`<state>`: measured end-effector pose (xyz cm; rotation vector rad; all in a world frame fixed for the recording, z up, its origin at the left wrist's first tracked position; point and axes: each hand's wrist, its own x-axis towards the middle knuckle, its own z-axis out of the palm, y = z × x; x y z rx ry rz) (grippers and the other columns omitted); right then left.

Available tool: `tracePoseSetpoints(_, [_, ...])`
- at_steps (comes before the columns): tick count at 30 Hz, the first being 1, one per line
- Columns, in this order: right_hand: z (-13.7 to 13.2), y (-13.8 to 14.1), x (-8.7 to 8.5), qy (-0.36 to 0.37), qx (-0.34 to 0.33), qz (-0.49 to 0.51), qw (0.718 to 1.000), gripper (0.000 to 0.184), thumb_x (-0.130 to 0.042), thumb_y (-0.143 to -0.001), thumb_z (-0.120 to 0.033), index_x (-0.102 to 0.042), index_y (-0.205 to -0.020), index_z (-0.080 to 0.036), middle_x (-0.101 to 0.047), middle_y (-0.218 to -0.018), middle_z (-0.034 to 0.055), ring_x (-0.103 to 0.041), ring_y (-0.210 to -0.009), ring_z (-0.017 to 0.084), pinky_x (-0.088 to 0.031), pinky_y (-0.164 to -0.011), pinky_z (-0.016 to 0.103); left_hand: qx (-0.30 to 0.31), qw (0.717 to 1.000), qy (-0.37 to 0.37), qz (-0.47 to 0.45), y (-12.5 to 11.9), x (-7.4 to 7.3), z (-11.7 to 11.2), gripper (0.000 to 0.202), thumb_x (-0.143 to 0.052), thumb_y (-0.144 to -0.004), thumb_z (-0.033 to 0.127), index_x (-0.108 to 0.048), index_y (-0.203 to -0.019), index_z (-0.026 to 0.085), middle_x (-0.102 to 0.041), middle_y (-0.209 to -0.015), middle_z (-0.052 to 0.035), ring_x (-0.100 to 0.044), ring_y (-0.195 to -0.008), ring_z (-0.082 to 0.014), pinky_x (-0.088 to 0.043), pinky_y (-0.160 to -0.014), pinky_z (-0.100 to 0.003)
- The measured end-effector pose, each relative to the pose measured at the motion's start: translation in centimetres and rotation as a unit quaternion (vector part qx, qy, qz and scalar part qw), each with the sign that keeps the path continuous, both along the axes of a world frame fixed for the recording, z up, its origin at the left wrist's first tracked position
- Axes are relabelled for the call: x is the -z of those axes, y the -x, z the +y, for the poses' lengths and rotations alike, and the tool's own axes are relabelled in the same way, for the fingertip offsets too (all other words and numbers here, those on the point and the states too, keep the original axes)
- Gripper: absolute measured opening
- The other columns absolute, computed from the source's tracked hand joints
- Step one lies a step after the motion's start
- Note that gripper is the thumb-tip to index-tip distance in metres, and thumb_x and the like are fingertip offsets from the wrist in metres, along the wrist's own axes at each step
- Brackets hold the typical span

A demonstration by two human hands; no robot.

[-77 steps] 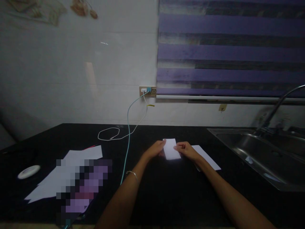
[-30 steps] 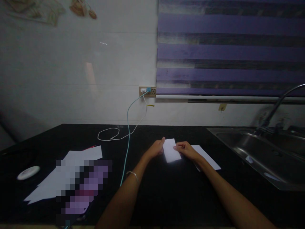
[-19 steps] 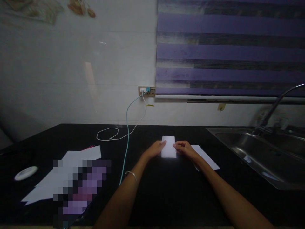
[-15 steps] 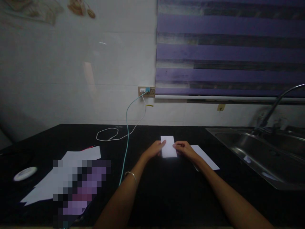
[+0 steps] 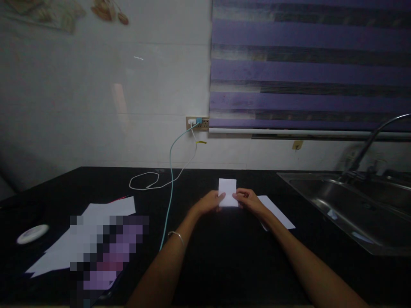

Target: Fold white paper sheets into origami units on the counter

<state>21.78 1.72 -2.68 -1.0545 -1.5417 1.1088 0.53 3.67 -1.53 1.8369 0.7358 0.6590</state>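
Observation:
A small folded white paper (image 5: pixel 227 190) stands nearly upright just above the black countertop (image 5: pixel 224 256), held between both hands. My left hand (image 5: pixel 209 202) pinches its lower left edge with closed fingers. My right hand (image 5: pixel 249 201) pinches its lower right edge, fingers curled. A thin bracelet (image 5: pixel 177 234) circles my left wrist. Another white sheet (image 5: pixel 276 211) lies flat on the counter just right of my right hand, partly hidden by it.
White sheets (image 5: pixel 93 222) and a blurred item lie at the left, beside a small white round object (image 5: pixel 32 233). A teal cable (image 5: pixel 170 184) and a white cable (image 5: pixel 146 180) run from a wall socket (image 5: pixel 197 122). A steel sink (image 5: pixel 349 205) with a faucet (image 5: pixel 369 145) is at the right.
The folded paper has been turned from tilted to straight and lifted more upright, slightly farther from me. Both hands have closed in on its lower edge.

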Motion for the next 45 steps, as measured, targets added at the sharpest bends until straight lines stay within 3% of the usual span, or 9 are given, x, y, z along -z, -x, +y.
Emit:
tracePoseSetpoints(5, [0.1, -0.2, 0.0, -0.006, 0.000, -0.003, 1.000, 0.027, -0.068, -0.073, -0.042, -0.061, -0.071, -0.017, -0.050, -0.051, -0.0036, -0.043, -0.045, 0.009, -0.029, -0.046, 0.024, -0.027, 0.991, 0.051, -0.118, 0.4, 0.0, 0.7, 0.042, -0.059, -0.080, 0.040, -0.056, -0.111, 0.011, -0.062, -0.076, -0.0045, -0.056, -0.050, -0.0092, -0.037, -0.041, -0.018])
tracePoseSetpoints(16, [0.6, -0.4, 0.6, 0.006, -0.026, 0.043, 0.999, 0.024, -0.068, -0.073, -0.039, -0.064, -0.073, -0.016, -0.056, -0.058, -0.0017, -0.046, -0.047, 0.009, -0.034, -0.048, 0.024, -0.041, 0.983, 0.112, -0.141, 0.6, -0.4, 0.7, 0.027, -0.064, -0.074, 0.036, -0.061, -0.077, 0.009, -0.058, -0.057, -0.0013, -0.055, -0.044, -0.0092, -0.031, -0.035, -0.016])
tracePoseSetpoints(23, [0.3, -0.4, 0.2, 0.017, -0.023, 0.026, 0.999, 0.024, -0.069, -0.072, -0.038, -0.066, -0.075, -0.015, -0.056, -0.056, -0.0012, -0.046, -0.046, 0.010, -0.033, -0.046, 0.023, -0.058, 0.982, 0.098, -0.148, 0.6, -0.4, 0.9, 0.023, -0.064, -0.070, 0.026, -0.066, -0.082, 0.007, -0.060, -0.056, -0.0026, -0.053, -0.040, -0.0091, -0.028, -0.034, -0.017])
tracePoseSetpoints(28, [0.3, -0.3, 0.3, 0.004, 0.015, 0.037, 0.999, 0.039, -0.072, -0.067, -0.035, -0.070, -0.101, -0.017, -0.064, -0.066, 0.0013, -0.048, -0.050, 0.011, -0.035, -0.048, 0.024, -0.060, 0.987, 0.099, -0.112, 0.6, 0.2, 1.6, 0.028, -0.061, -0.071, 0.018, -0.069, -0.094, 0.003, -0.059, -0.048, -0.0042, -0.054, -0.039, -0.0115, -0.027, -0.037, -0.019])
tracePoseSetpoints(31, [0.5, -0.4, 0.5, -0.003, 0.026, 0.035, 0.999, 0.037, -0.072, -0.067, -0.037, -0.073, -0.097, -0.014, -0.067, -0.068, 0.0043, -0.050, -0.052, 0.012, -0.038, -0.050, 0.026, -0.057, 0.982, 0.116, -0.134, 0.6, 0.3, 1.8, 0.038, -0.062, -0.074, 0.025, -0.065, -0.106, 0.004, -0.062, -0.056, -0.0048, -0.055, -0.042, -0.0111, -0.026, -0.038, -0.018])
tracePoseSetpoints(34, [0.6, -0.4, 0.4, -0.035, 0.040, 0.023, 0.998, 0.034, -0.071, -0.067, -0.037, -0.074, -0.094, -0.015, -0.070, -0.076, 0.0073, -0.053, -0.055, 0.014, -0.039, -0.051, 0.027, -0.032, 0.971, 0.182, -0.150, 0.6, 0.0, 1.4, 0.053, -0.052, -0.082, 0.050, -0.057, -0.119, 0.011, -0.066, -0.075, -0.0075, -0.059, -0.049, -0.0110, -0.028, -0.039, -0.018])
tracePoseSetpoints(36, [0.6, -0.3, 0.3, -0.054, 0.042, 0.010, 0.998, 0.032, -0.071, -0.067, -0.036, -0.075, -0.093, -0.017, -0.071, -0.083, 0.0081, -0.055, -0.058, 0.015, -0.040, -0.052, 0.027, -0.017, 0.970, 0.211, -0.116, 0.5, -0.5, 0.9, 0.066, -0.036, -0.084, 0.066, -0.060, -0.112, 0.010, -0.066, -0.076, -0.0082, -0.059, -0.051, -0.0109, -0.029, -0.039, -0.019])
tracePoseSetpoints(39, [0.6, -0.2, 0.3, -0.068, 0.035, -0.003, 0.997, 0.030, -0.070, -0.068, -0.036, -0.075, -0.091, -0.018, -0.071, -0.087, 0.0084, -0.057, -0.062, 0.016, -0.040, -0.053, 0.027, 0.018, 0.991, 0.124, -0.051, 0.4, -1.1, 0.0, 0.065, -0.039, -0.084, 0.065, -0.065, -0.088, 0.006, -0.063, -0.065, -0.0073, -0.054, -0.048, -0.0089, -0.028, -0.041, -0.019])
tracePoseSetpoints(45, [0.4, 0.2, 0.3, -0.023, 0.030, 0.045, 0.998, 0.039, -0.064, -0.075, -0.040, -0.068, -0.108, -0.019, -0.065, -0.072, 0.0033, -0.052, -0.056, 0.013, -0.039, -0.049, 0.025, 0.051, 0.997, 0.054, -0.016, 0.5, -1.0, -0.4, 0.059, -0.046, -0.082, 0.062, -0.065, -0.084, 0.006, -0.063, -0.064, -0.0065, -0.052, -0.050, -0.0088, -0.030, -0.044, -0.019])
